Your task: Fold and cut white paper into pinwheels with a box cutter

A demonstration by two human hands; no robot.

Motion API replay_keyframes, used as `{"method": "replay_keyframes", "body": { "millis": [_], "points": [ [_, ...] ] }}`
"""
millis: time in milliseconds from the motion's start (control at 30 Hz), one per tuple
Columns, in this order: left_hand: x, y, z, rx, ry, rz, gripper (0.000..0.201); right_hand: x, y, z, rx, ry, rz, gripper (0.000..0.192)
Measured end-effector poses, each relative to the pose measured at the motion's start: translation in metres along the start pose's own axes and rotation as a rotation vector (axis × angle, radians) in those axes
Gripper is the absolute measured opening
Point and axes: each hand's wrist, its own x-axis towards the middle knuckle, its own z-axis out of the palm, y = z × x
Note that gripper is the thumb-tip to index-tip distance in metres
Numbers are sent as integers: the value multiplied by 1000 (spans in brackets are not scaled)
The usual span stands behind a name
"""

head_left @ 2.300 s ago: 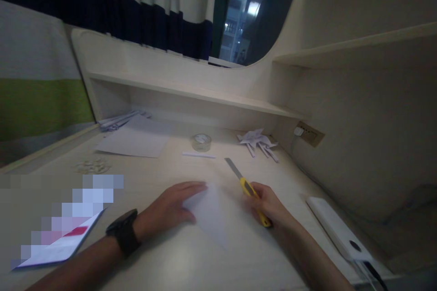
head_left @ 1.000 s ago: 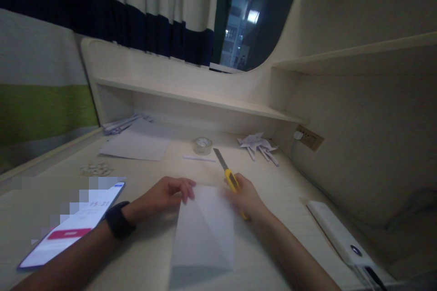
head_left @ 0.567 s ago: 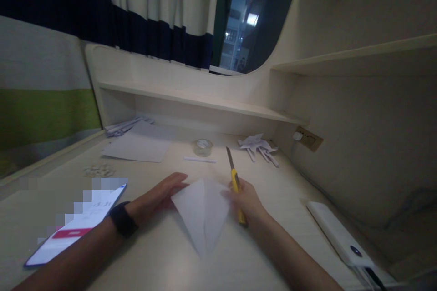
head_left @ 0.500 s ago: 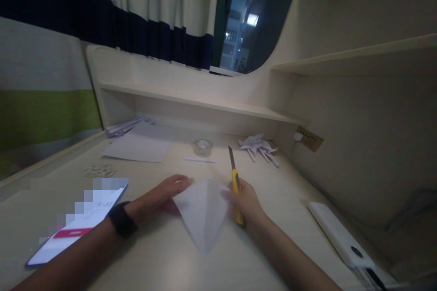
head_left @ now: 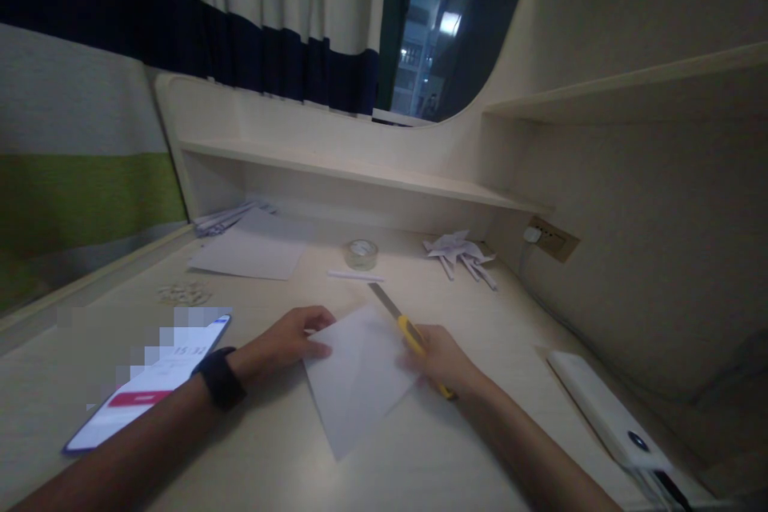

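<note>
Left hand (head_left: pixel 293 340), half-curled, pinches one corner of a squarish white paper sheet (head_left: pixel 357 388), turned askew between both hands; right hand (head_left: pixel 442 356), blurred against its opposite edge, curls round a yellow-handled steel-bladed cutter (head_left: pixel 411 334).

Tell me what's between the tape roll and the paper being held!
In the head view, a thin white stick lies there; the yellow knife's blade pokes in too.

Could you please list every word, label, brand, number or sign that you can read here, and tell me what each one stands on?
"15:32", slightly blurred, on the screen of the phone.
Pale mark on the phone's red button: too blurred to read.
Any print on the tape roll or yellow knife: too small to read.
</note>
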Motion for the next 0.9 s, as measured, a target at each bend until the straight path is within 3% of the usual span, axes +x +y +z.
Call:
{"method": "replay_keyframes", "body": {
  "millis": [233,500,600,700,833,900],
  "points": [
    [-6,-1,-1,-23,-64,-12,20,-1,10,-2,-161,-30,4,17],
    [-11,-5,1,280,-51,161,7,-8,15,-1,-528,88,-405,8],
    [-12,-5,0,349,-68,186,12,-13,17,3,-563,106,-486,8],
    [-13,-4,0,340,-64,183,26,-18,21,9,-631,98,-573,21],
    [-11,2,14,284,-26,219,60,-22,26,16,-767,80,-706,33],
    [-10,4,23,285,22,219,62,-23,27,18,-803,93,-760,34]
  ]
}}
